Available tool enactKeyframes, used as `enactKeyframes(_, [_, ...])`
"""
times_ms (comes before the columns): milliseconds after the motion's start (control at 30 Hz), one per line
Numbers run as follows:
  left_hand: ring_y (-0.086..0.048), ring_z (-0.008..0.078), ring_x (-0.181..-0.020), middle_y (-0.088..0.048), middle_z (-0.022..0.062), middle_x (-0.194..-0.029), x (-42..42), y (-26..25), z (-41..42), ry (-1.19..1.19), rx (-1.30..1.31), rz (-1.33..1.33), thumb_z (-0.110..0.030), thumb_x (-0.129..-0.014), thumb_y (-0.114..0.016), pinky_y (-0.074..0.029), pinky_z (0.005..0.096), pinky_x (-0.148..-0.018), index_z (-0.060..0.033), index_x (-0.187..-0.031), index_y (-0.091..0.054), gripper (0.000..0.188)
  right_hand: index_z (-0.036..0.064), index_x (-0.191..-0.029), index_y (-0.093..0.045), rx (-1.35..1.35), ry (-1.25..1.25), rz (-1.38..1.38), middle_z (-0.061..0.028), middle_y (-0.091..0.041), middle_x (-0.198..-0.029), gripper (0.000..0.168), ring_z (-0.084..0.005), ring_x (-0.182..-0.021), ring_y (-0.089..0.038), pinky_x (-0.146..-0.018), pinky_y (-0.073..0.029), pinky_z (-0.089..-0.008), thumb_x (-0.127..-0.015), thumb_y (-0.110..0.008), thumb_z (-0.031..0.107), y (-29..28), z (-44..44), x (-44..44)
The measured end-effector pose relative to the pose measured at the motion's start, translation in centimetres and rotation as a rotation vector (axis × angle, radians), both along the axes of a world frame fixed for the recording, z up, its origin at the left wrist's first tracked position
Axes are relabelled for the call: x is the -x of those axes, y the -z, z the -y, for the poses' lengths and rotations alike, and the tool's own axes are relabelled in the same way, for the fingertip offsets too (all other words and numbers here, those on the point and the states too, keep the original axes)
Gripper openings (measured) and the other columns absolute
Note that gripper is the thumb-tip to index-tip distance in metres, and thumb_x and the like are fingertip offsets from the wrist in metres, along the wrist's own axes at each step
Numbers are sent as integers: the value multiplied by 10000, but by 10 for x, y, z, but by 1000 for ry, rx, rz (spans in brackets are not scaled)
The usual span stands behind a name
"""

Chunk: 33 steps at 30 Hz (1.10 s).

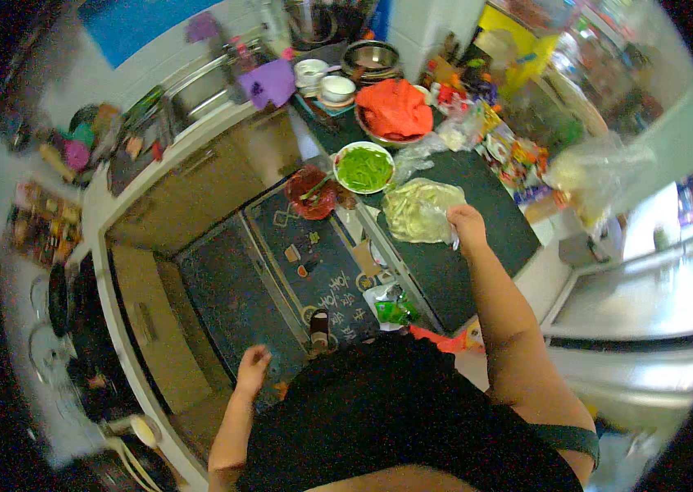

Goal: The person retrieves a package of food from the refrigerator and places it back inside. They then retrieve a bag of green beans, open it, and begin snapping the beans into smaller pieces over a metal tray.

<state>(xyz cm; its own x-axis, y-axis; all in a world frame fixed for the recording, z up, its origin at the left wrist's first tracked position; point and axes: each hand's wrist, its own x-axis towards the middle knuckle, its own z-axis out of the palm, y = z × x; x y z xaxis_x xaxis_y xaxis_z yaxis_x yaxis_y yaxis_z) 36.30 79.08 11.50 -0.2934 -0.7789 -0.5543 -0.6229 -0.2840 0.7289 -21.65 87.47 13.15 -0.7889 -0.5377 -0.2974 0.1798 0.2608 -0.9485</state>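
My right hand (pixel 468 227) grips the gathered edge of a clear plastic bag (pixel 423 210) with pale yellow-green contents, perhaps a leafy vegetable. The bag is over the dark worktop (pixel 475 175). Just beyond it stands a white bowl (pixel 363 167) of cut green vegetable pieces. To the bowl's left is a red plastic bag (pixel 311 192) with a green stalk across it. My left hand (pixel 254 367) hangs low in front of the brown cabinets, away from any object. Its fingers are loosely curled and blurred, with nothing visible in them.
A red-orange bag (pixel 394 109) sits in a bowl at the worktop's back, near stacked metal basins (pixel 371 58) and small white bowls (pixel 337 89). Colourful packets (pixel 509 150) line the right side. A sink (pixel 199 92) lies far left. Below is a drawer (pixel 383 258) with packages.
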Motion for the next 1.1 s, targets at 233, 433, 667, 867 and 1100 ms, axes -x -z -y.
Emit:
enactKeyframes(233, [-558, 188, -923, -575, 109, -1041, 219, -31, 125, 837, 168, -167, -147, -831, -623, -456, 311, -794, -37, -1168, -509, 373, 39, -840, -602, -67, 159, -100, -9, -590, -734, 98, -95, -645, -529, -601, -428, -241, -758, -649, 66, -4, -20, -51])
enactKeyframes(433, [-554, 327, -889, -558, 158, -1058, 376, -39, 70, 1148, 473, -420, -151, -786, -615, -447, 409, -824, -98, -1190, -516, 419, -7, -979, -606, -48, 191, 14, -61, -634, -810, 206, -130, -723, -600, -663, -478, -252, -786, -641, 56, 2, -45, -89])
enactKeyframes(667, [-581, 280, -863, -620, 65, -871, 462, -39, 32, 1331, 959, -181, -169, -740, -592, -444, 442, -720, -119, -728, -625, 62, 8, -932, -631, 82, 143, 117, -100, -665, -856, 149, -182, -723, -639, -670, -499, -266, -804, -617, 83, 17, -62, -73])
enactKeyframes(867, [-567, 278, -870, -604, 61, -861, 466, -34, 53, 1333, 737, -364, -128, -733, -604, -419, 412, -752, -101, -779, -617, 55, 79, -864, -668, -210, 39, -318, -108, -651, -867, 154, -250, -794, -623, -731, -493, -312, -716, -659, 120, 15, -54, -59])
enactKeyframes(1100, [-557, 293, -897, -592, 83, -891, 486, -47, 56, 1329, 691, -538, -95, -725, -614, -413, 415, -785, -80, -798, -590, 78, 59, -844, -636, -240, -71, -349, -101, -588, -929, 132, -255, -825, -590, -727, -480, -341, -716, -631, 92, -2, -35, -55])
